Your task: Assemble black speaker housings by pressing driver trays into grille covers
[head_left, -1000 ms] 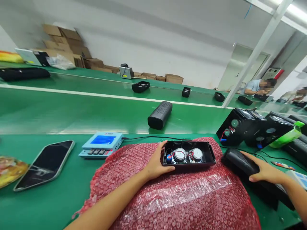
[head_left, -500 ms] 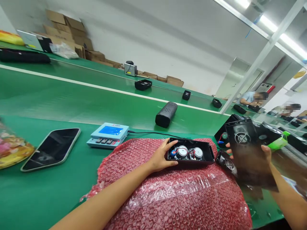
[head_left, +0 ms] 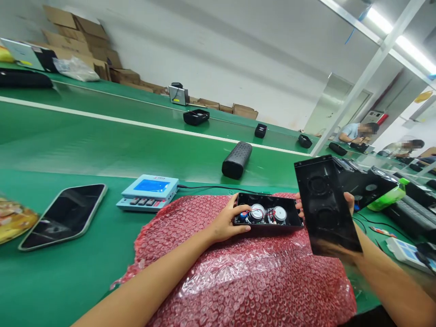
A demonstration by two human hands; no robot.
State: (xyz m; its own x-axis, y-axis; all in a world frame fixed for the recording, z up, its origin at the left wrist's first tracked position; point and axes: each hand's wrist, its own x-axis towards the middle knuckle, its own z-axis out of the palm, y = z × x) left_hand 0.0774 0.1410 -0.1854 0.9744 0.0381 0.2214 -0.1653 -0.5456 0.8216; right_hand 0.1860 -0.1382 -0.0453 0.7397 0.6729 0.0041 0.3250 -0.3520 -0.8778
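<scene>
An open black speaker shell (head_left: 291, 217) with two round drivers and red wires inside lies on a red bubble-wrap sheet (head_left: 245, 277). My left hand (head_left: 226, 222) grips its left end, thumb on the rim and fingers curled on the edge. My right hand (head_left: 347, 206) holds a flat black speaker panel (head_left: 325, 204) upright just right of the shell; its inner face with two round grille recesses is turned toward me. Only the fingertips of that hand show behind the panel.
A blue tester (head_left: 148, 192) with a cable and a dark phone (head_left: 64, 215) lie left on the green bench. A finished black speaker (head_left: 236, 159) rests on the belt. More black shells (head_left: 369, 181) and a green bottle (head_left: 386, 197) are at the right. People sit far right.
My right hand lifted the black panel from the bench, raised it upright and brought it left toward the open shell. My left hand stayed on the shell's left end.
</scene>
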